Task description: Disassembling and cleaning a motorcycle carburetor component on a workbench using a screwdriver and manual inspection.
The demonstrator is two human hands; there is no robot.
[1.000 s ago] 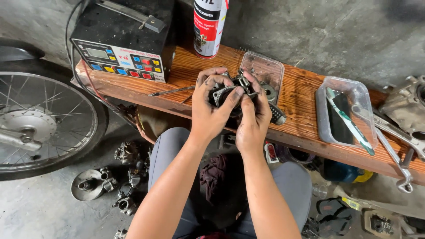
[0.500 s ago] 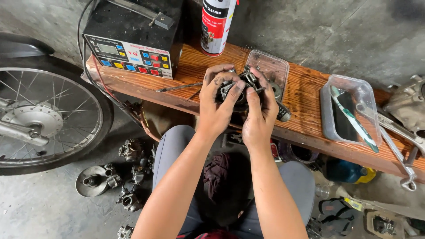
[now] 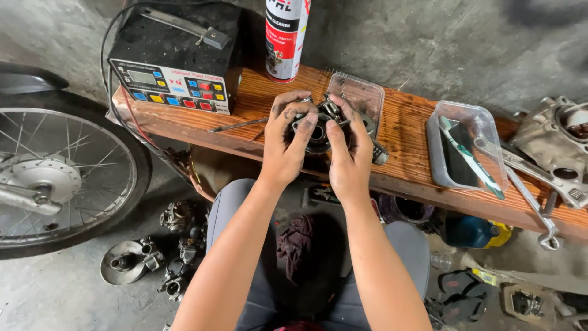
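Observation:
Both hands grip a dark metal carburetor just above the front edge of a wooden plank bench. My left hand wraps its left side, thumb near the round bore. My right hand holds the right side, thumb pressed on the body. The round opening of the carburetor faces up toward me. Fingers hide most of its far side.
On the bench stand a black battery charger, a spray can, two clear plastic trays, a thin rod and wrenches. A motorcycle wheel is at left. Carburetor parts lie on the floor.
The view shifted slightly right and down on the bench. Both hands kept hold of the carburetor and turned it, so its round bore now faces up.

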